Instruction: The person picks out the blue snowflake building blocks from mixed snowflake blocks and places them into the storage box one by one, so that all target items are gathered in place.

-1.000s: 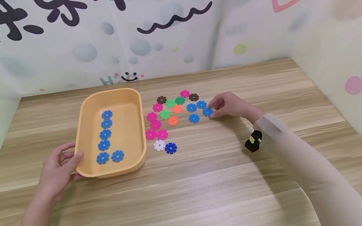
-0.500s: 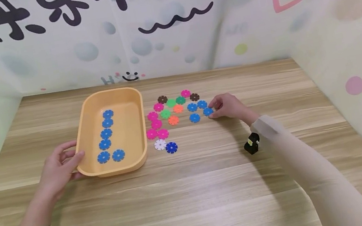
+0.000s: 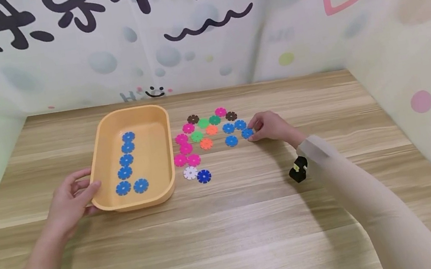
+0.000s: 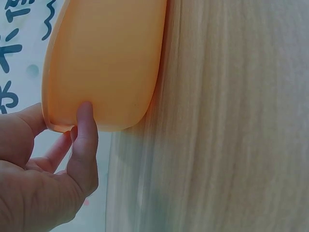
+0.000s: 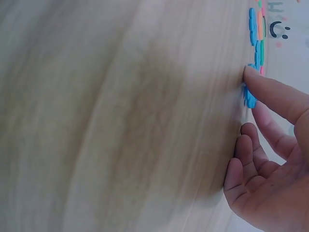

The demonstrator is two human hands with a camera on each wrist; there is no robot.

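My left hand (image 3: 68, 199) grips the near left corner of an orange plastic tray (image 3: 173, 156), thumb on the rim and fingers around the wall. The left wrist view shows a fingertip against the tray's outer wall (image 4: 116, 72). Inside the tray lie several blue notched snowflake discs (image 3: 126, 159), most in a column. My right hand (image 3: 276, 126) pinches a blue snowflake disc (image 3: 247, 133) at the right end of a loose group on the table, between thumb and index finger. In the right wrist view that disc (image 5: 250, 98) is close to the tabletop, the other fingers curled beside it.
Between tray and right hand lie pink discs (image 3: 186, 148), green discs (image 3: 196, 136), orange discs (image 3: 206, 143), brown discs (image 3: 231, 116) and more blue discs (image 3: 231, 141). A white disc (image 3: 190, 173) and a dark blue disc (image 3: 204, 176) lie nearest. A printed cloth (image 3: 201, 51) backs the wooden table (image 3: 234, 245).
Almost nothing differs. Both hands keep their places at the tray and the blue disc, and the head view has shifted very slightly.
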